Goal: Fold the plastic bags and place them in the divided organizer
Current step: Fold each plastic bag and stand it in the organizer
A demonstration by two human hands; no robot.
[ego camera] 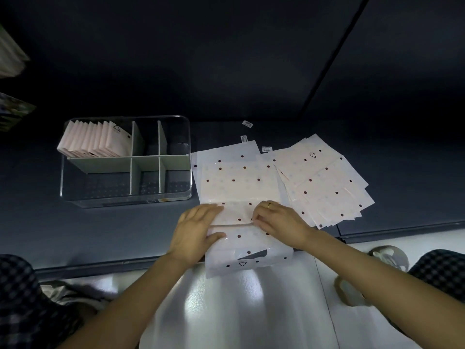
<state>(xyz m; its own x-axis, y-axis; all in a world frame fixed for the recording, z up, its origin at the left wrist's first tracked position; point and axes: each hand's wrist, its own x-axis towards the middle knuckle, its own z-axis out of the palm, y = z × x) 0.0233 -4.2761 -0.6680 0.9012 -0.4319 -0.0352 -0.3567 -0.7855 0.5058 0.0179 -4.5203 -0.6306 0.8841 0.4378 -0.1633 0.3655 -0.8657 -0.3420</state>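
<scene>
From the head camera, looking down over the dark table point(105, 230), both bare forearms reach in from the bottom edge toward a dotted plastic bag point(239, 187) lying flat just right of centre. The near end of this bag droops over the table's front edge, where a recycling triangle is printed on it.

The left hand point(195, 231) lies flat on the bag's near left part, fingers straight and close together, the thumb stretched along the film below them. The right hand point(279, 221), a ring on one finger, has its fingers curled, and the fingertips pinch a crease in the bag; the crease runs as a thin ridge between the two hands.

At about two o'clock from the hands a loose stack of unfolded bags point(327, 182) is fanned out, overlapping the worked bag's far right corner. A few small white labels point(247, 124) lie beyond them at twelve o'clock.

At ten o'clock stands the clear divided organizer point(125, 161), just beside the bag's left edge. Its far left compartment holds a row of folded bags point(93, 142) standing on edge; the other compartments show only their grey dividers.

Checked fabric shows at both lower corners.
</scene>
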